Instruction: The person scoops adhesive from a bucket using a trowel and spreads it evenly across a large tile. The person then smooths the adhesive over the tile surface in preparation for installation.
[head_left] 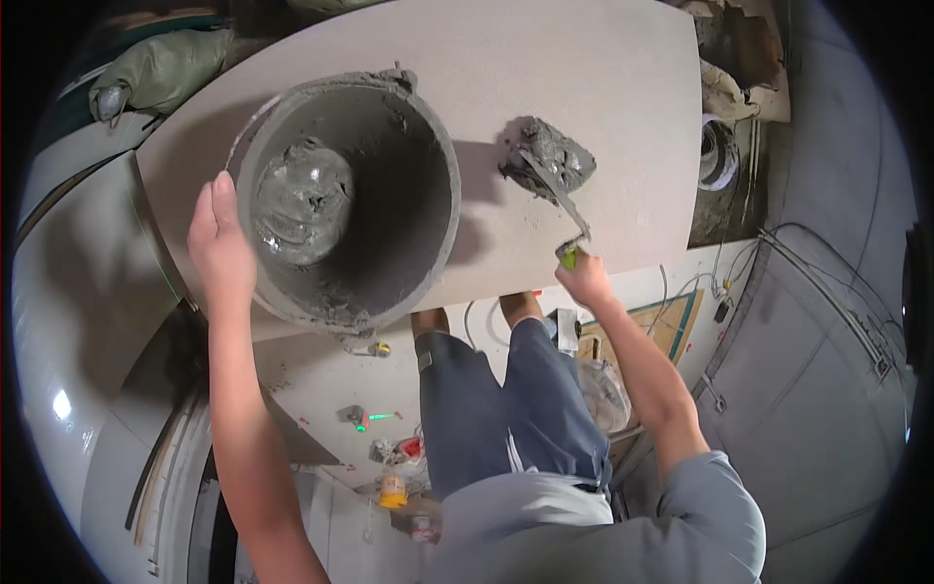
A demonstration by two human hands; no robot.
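A large grey bucket (443, 234) with mortar-caked walls tilts toward me, its mouth facing up at me. Wet grey mortar (302, 200) lies in a lump inside it. My left hand (222, 243) is closed at the bucket's left side, where the thin bail handle (243, 136) meets my fingers. In my right hand (587, 280) is a trowel (559, 192), gripped by its green handle. The trowel's blade points up and left into a heap of mortar (555, 156), to the right of the bucket. Mortar covers the blade's far end.
Beneath the bucket and heap spreads a pale board (603, 58). A filled green sack (165, 68) lies at the far left. By my legs on the floor are a tape measure (380, 349), a yellow tub (393, 492) and cables. A grey wall (846, 243) rises at the right.
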